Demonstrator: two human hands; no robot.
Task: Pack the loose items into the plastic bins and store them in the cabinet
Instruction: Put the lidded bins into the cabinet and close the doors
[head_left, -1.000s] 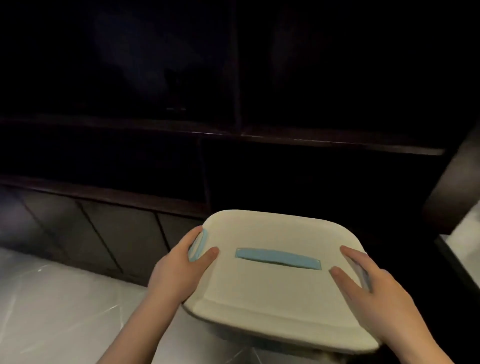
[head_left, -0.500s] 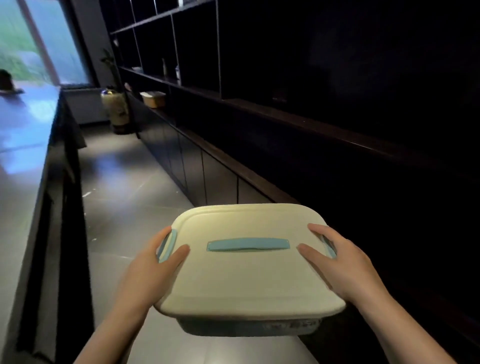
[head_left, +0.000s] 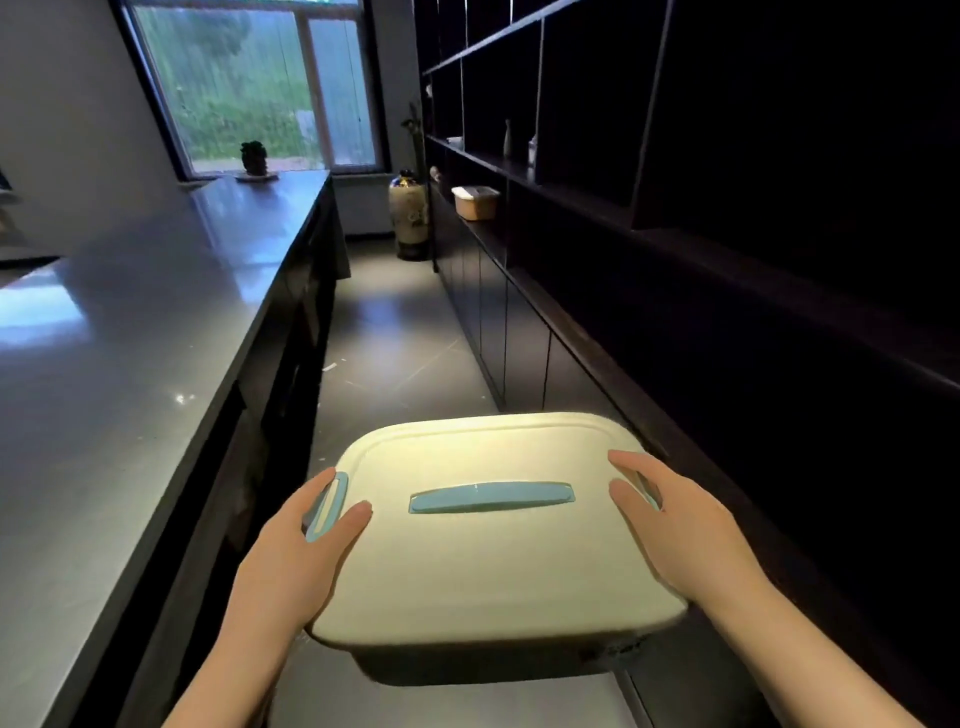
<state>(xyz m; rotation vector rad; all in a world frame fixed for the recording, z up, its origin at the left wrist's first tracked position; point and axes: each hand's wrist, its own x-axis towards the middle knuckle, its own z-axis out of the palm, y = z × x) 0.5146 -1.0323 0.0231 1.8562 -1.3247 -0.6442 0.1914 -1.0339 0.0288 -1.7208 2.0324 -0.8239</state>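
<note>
Person carries a lidded bin (head_left: 488, 551) in the aisle between the bench (head_left: 130, 332) on the left and the dark cabinet (head_left: 727, 260) on the right. The bin is held in the air over the floor (head_left: 395, 338), at waist height, touching neither bench nor cabinet. It has a cream lid with a blue handle (head_left: 491, 496) lying flat in the middle, and the lid sits closed on the bin.

Left hand (head_left: 296, 556) grips the bin's left edge: thumb on top of the lid, fingers curled over the blue side latch (head_left: 327, 506). Right hand (head_left: 680, 525) grips the right edge the same way, thumb and forefinger on the lid, the other fingers wrapped down the side and out of sight. So each grip is closed round the bin's rim, not spread.

The body of the bin below the lid is in shadow; contents cannot be seen.

Further along, a second, smaller lidded bin (head_left: 475, 201) sits on the cabinet's open shelf. A tall vase (head_left: 409, 215) stands on the floor at the aisle's end, under a window (head_left: 260, 83). A small dark plant (head_left: 253, 157) rests on the far end of the bench.
</note>
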